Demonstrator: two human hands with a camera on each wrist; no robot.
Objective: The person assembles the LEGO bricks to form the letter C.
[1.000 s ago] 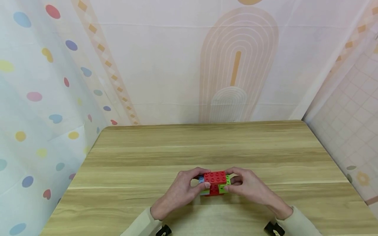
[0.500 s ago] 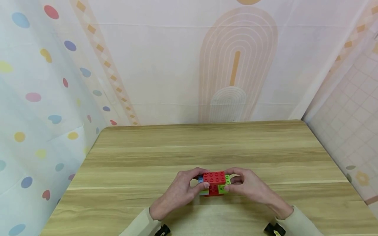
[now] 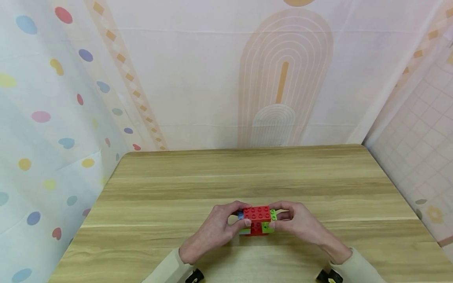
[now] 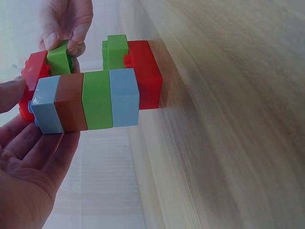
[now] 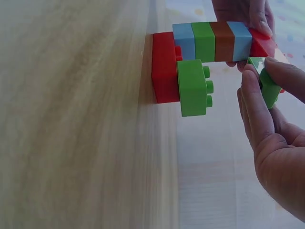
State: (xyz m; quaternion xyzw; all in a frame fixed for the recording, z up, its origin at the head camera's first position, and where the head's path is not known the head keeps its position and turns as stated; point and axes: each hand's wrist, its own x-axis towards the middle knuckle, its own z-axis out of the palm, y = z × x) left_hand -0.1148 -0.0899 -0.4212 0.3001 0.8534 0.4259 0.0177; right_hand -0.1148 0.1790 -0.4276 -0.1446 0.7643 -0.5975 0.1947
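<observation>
A toy building-brick stack stands on the table. Its base is a red brick (image 5: 164, 69), with a column of light blue (image 5: 183, 44), green (image 5: 203, 42), brown (image 5: 224, 40) and light blue (image 5: 241, 42) bricks on the left end and a green brick (image 5: 193, 90) on the right. A red brick (image 3: 257, 213) lies across the top of the column; my left hand (image 3: 220, 227) grips its left end between thumb and fingers. My right hand (image 3: 299, 223) pinches another green brick (image 5: 269, 86) at the top brick's right end. A gap shows between the two green bricks on the right.
The wooden table (image 3: 177, 181) extends around the stack to a printed curtain (image 3: 198, 78) behind and at the sides. A dark strap device (image 3: 194, 276) sits at my left wrist, another dark device (image 3: 329, 276) at my right.
</observation>
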